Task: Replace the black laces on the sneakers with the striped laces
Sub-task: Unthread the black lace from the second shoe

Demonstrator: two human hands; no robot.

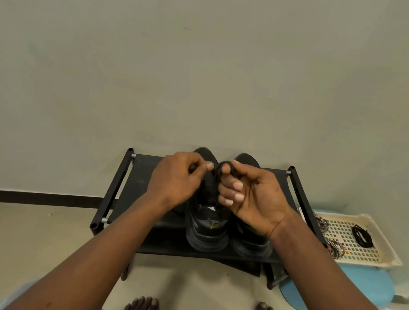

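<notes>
Two sneakers (207,233) on the rack (136,181); left hand (176,178) pinches the black lace (218,174), right hand (254,195) fingers (233,185) curled round it.

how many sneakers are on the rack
2, both on the rack: the left sneaker under the left hand and right hand gripping a black lace, the right sneaker beside it. None seems hidden.

Two sneakers (206,230) (252,243); one rack (137,186); one tray (346,231); two hands (174,179) (254,198)
</notes>
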